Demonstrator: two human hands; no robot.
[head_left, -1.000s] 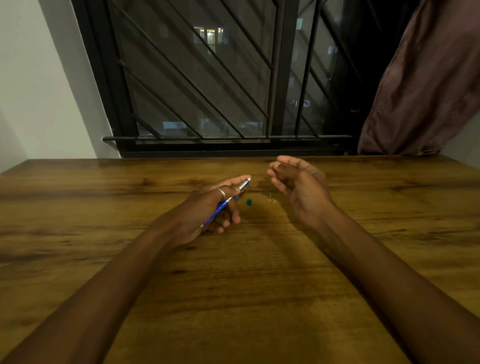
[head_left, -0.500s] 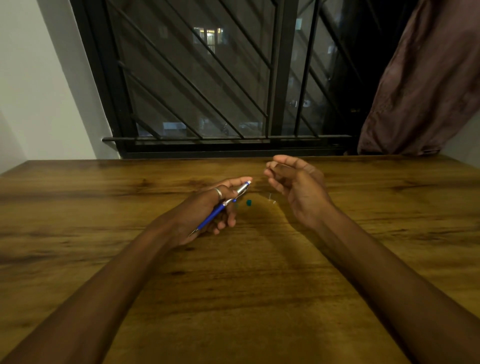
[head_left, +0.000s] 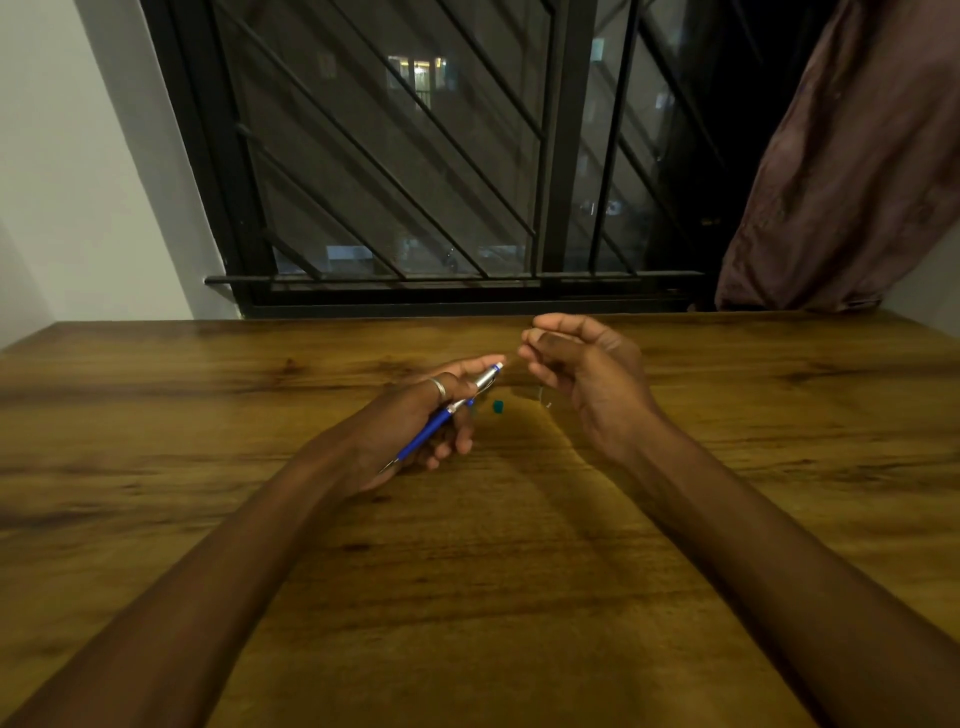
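My left hand (head_left: 415, 421) grips a blue and silver mechanical pencil (head_left: 441, 415) just above the wooden table (head_left: 519, 571). The pencil's pointed tip faces me and its rear end points up and to the right. My right hand (head_left: 587, 379) hovers close to that rear end with its fingers curled. Its thumb and forefinger pinch what looks like a very thin lead (head_left: 514, 357), barely visible. A small teal piece (head_left: 497, 407) lies on the table between my hands. Next to it, under my right hand, lies a tiny clear or metal part (head_left: 544, 397).
The table runs back to a dark barred window (head_left: 415, 182). A brown curtain (head_left: 857, 182) hangs at the back right and a white wall (head_left: 78, 182) stands at the left.
My right hand has shifted slightly left, so its fingertips are closer to the pencil's rear end. My left hand has barely moved.
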